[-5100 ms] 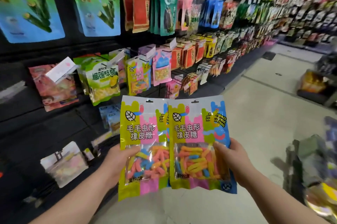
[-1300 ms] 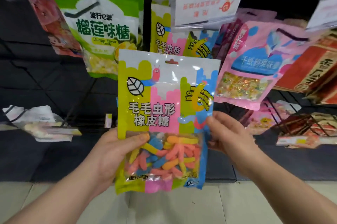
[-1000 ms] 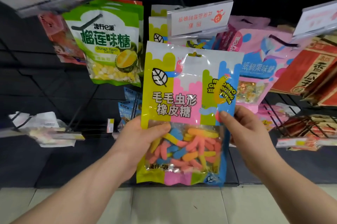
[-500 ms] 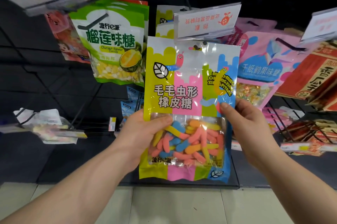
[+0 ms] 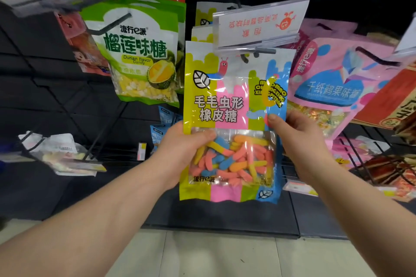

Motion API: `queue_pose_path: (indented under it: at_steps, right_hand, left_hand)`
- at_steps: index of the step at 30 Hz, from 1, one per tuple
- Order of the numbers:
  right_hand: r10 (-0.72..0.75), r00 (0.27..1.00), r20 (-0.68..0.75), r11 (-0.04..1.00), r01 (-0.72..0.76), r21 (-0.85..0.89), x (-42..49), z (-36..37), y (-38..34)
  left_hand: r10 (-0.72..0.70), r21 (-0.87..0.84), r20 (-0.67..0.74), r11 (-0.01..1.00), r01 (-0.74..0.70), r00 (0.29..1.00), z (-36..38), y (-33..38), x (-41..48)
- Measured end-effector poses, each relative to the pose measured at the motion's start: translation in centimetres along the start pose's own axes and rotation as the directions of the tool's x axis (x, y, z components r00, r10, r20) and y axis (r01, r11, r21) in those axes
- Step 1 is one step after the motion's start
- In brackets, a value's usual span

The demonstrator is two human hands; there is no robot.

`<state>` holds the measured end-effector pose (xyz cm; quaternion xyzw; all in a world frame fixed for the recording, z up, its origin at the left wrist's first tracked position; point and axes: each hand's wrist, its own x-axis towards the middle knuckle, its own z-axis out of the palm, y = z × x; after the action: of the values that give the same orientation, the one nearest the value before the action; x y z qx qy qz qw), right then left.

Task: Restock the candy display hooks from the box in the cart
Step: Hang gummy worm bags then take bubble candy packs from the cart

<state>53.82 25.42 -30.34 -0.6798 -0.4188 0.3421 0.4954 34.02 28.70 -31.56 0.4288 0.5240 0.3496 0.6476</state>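
both hands grip gummy bag | top at hook

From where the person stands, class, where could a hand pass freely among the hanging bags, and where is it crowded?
Free: the dark gap between the durian bag and the pale bag; the floor below. Crowded: pink bag and red packs beside the gummy bag.
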Motion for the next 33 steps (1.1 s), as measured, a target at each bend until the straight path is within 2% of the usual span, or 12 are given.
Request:
queue_pose_path:
  at_steps: [7,11,17,21,25,29,31,33]
  right_hand:
    - [-0.022,0.999,-0.03,0.988,0.017,-0.156,5.4,1.4,-0.7]
    - [-0.032,0.999,-0.035,0.982,0.025,-0.189,7.8,1.9,-0.9]
    - [-0.06,0.998,-0.027,0.972,0.053,-0.227,9.6,2.5,-0.3]
    - [-0.028,0.999,-0.015,0.975,0.024,-0.222,9.7,2.7,0.3]
    - [0.009,0.999,0.037,0.96,0.002,-0.279,9.3,2.5,0.4]
    - [0.003,0.993,0.117,0.833,0.063,-0.55,7.0,2.0,-0.5]
    - [-0.015,0.982,0.19,0.738,0.139,-0.661,5.6,2.0,-1.1]
    - [-0.011,0.953,0.304,0.585,0.253,-0.77,4.2,2.1,-1.9]
  left_hand:
    - [0.136,0.164,-0.118,0.98,-0.116,0.984,0.8,1.5,5.1]
    - [0.179,0.254,-0.189,0.959,-0.129,0.965,1.3,2.3,7.2]
    - [0.223,0.316,-0.218,0.937,-0.148,0.95,1.2,2.0,9.4]
    - [0.243,0.359,-0.206,0.92,-0.158,0.948,1.1,1.8,10.0]
    - [0.227,0.393,-0.256,0.913,-0.113,0.94,0.8,1.9,9.9]
    - [0.243,0.535,-0.293,0.843,-0.052,0.925,0.1,1.9,8.6]
    - [0.292,0.672,-0.235,0.738,-0.062,0.927,-0.2,2.2,7.3]
    - [0.299,0.825,-0.133,0.562,-0.062,0.945,-0.7,2.4,5.8]
